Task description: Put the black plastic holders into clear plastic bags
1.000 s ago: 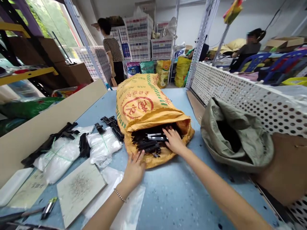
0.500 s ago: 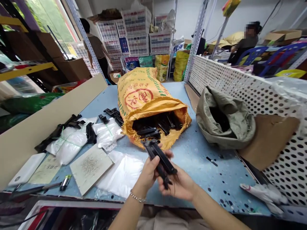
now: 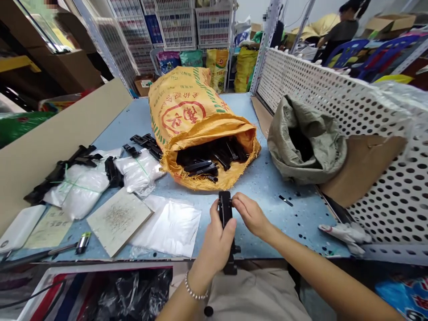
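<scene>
My left hand (image 3: 216, 240) is wrapped round a long black plastic part (image 3: 226, 213) held upright over the front edge of the blue table (image 3: 264, 183). My right hand (image 3: 249, 214) pinches the part's upper end from the right. Just beyond lies a yellow woven sack (image 3: 190, 116) on its side, its open mouth showing several more black parts (image 3: 210, 160).
A grey-green cloth bag (image 3: 307, 142) sits at the right against a perforated white panel (image 3: 351, 116). White plastic packets (image 3: 80, 187), black parts (image 3: 143, 141), a clear bag (image 3: 170, 225), cards and a small tool (image 3: 82, 243) lie at the left. People stand in the background.
My hands came out of the sack with black parts and drew back to the table's front edge. They now hold one part upright. The view has tilted downward.
</scene>
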The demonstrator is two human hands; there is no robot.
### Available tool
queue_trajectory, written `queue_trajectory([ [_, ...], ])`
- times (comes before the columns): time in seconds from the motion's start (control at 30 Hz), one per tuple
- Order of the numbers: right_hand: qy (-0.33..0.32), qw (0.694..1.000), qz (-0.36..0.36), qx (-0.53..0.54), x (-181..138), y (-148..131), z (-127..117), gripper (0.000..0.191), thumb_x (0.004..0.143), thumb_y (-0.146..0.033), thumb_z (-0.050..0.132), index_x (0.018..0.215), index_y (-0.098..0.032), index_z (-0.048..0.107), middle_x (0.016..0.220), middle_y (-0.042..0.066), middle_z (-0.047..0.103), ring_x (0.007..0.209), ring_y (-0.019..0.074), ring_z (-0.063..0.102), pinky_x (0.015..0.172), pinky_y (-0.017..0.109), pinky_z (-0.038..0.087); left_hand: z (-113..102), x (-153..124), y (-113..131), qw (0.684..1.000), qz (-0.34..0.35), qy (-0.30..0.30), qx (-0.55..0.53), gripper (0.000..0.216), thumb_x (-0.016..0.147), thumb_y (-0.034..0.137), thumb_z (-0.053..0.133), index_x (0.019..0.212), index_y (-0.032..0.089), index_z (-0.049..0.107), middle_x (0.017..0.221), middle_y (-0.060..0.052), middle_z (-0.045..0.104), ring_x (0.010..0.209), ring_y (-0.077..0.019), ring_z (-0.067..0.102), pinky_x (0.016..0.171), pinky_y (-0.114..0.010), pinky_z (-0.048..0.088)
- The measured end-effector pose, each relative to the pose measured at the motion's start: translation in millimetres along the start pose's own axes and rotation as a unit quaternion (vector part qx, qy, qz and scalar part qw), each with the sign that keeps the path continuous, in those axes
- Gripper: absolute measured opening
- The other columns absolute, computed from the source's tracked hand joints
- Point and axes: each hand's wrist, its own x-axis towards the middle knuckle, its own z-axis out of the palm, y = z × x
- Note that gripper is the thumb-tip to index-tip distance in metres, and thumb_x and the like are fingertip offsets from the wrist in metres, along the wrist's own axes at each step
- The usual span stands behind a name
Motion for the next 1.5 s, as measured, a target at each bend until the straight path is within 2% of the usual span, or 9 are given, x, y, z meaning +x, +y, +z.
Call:
queue_trajectory([
  [0.13, -0.076, 0.994, 0.062, 0.056, -17.3, 6.8, 17.8, 0.047, 0.099, -0.049, 0.019, 0.077, -0.020, 0.048, 0.063, -0.001, 0.048, 0.057, 0.0136, 0.046, 0.054, 0.026, 0.038, -8.6, 15.9, -14.3, 0.998, 0.011, 0.061, -0.016, 0.050, 0.091, 0.043, 0.047, 0.135, 0.019, 0.039, 0.136, -0.011, 0.049, 0.129, -0.0240, 0.042, 0.108, -0.037, 0.030],
  [0.33, -0.065, 0.940, -0.223, -0.248, -46.2, 10.1, 28.6, 0.039, 0.098, -0.038, 0.036, 0.071, -0.018, 0.056, 0.067, 0.005, 0.057, 0.064, 0.0171, 0.048, 0.061, 0.031, 0.033, -20.4, 38.9, -32.6, 0.995, -0.026, 0.070, -0.061, 0.035, 0.092, 0.042, 0.043, 0.114, 0.019, 0.057, 0.117, -0.008, 0.062, 0.113, -0.0219, 0.054, 0.099, -0.032, 0.038],
  [0.47, -0.076, 0.951, -0.160, -0.253, 13.0, 13.6, 17.4, 0.041, 0.100, -0.035, 0.029, 0.076, -0.020, 0.058, 0.068, 0.002, 0.058, 0.063, 0.0155, 0.050, 0.062, 0.028, 0.037, -2.6, 44.1, -54.6, 0.996, -0.051, 0.059, 0.040, 0.034, 0.093, 0.036, 0.038, 0.111, 0.015, 0.059, 0.101, -0.011, 0.067, 0.096, -0.0256, 0.061, 0.087, -0.037, 0.044],
  [0.63, -0.036, 0.948, -0.108, -0.297, 127.7, 22.7, 19.6, 0.034, 0.094, -0.024, 0.045, 0.127, -0.018, 0.053, 0.128, 0.013, 0.055, 0.118, 0.0255, 0.047, 0.097, 0.038, 0.037, 33.8, 39.8, -68.2, 0.970, -0.018, 0.035, 0.240, 0.035, 0.088, 0.027, 0.047, 0.119, 0.016, 0.060, 0.107, -0.016, 0.066, 0.101, -0.0323, 0.060, 0.089, -0.046, 0.043],
  [0.8, -0.080, 0.951, -0.043, -0.296, 155.0, 34.0, 20.2, 0.044, 0.087, -0.023, 0.058, 0.129, -0.014, 0.052, 0.119, 0.018, 0.059, 0.115, 0.0317, 0.050, 0.097, 0.046, 0.038, 14.6, 45.5, -66.6, 0.987, 0.030, 0.050, 0.149, 0.032, 0.087, 0.030, 0.052, 0.115, 0.018, 0.063, 0.112, -0.013, 0.062, 0.109, -0.0273, 0.055, 0.096, -0.044, 0.043],
  [0.93, -0.086, 0.990, 0.106, 0.027, 94.7, 35.3, 12.1, 0.047, 0.096, -0.046, 0.035, 0.122, -0.014, 0.055, 0.106, 0.015, 0.064, 0.092, 0.0245, 0.061, 0.079, 0.039, 0.050, -14.1, 60.7, -53.0, 0.987, -0.011, 0.066, -0.145, 0.054, 0.085, 0.054, 0.053, 0.126, 0.019, 0.054, 0.125, -0.013, 0.058, 0.114, -0.0243, 0.055, 0.097, -0.040, 0.044],
  [1.1, -0.282, 0.811, 0.283, 0.427, 7.7, 29.5, 14.1, 0.068, 0.091, -0.067, 0.027, 0.104, -0.011, 0.064, 0.087, 0.013, 0.068, 0.070, 0.0182, 0.065, 0.063, 0.032, 0.051, -14.8, 64.7, -21.7, 0.911, -0.024, -0.033, -0.410, 0.069, 0.081, 0.066, 0.052, 0.135, 0.025, 0.041, 0.119, -0.010, 0.060, 0.108, -0.0246, 0.060, 0.091, -0.040, 0.049],
  [1.3, -0.045, 0.993, 0.095, 0.058, 9.0, 13.2, -7.9, 0.037, 0.093, -0.050, 0.043, 0.106, -0.019, 0.058, 0.100, 0.009, 0.064, 0.088, 0.0208, 0.059, 0.080, 0.037, 0.048, -8.9, 43.4, -14.4, 0.959, -0.067, 0.016, -0.276, 0.039, 0.079, 0.049, 0.066, 0.100, 0.018, 0.054, 0.073, 0.002, 0.058, 0.058, -0.0097, 0.056, 0.055, -0.021, 0.045],
  [1.5, 0.047, 0.977, -0.133, -0.158, 41.8, 3.4, -1.5, 0.048, 0.096, -0.054, 0.027, 0.083, -0.019, 0.057, 0.074, 0.007, 0.057, 0.072, 0.0207, 0.052, 0.068, 0.033, 0.043, -2.9, 37.3, -11.8, 0.962, -0.118, -0.031, -0.245, 0.041, 0.078, 0.054, 0.063, 0.096, 0.018, 0.054, 0.057, 0.005, 0.053, 0.045, -0.0092, 0.050, 0.044, -0.020, 0.040],
])
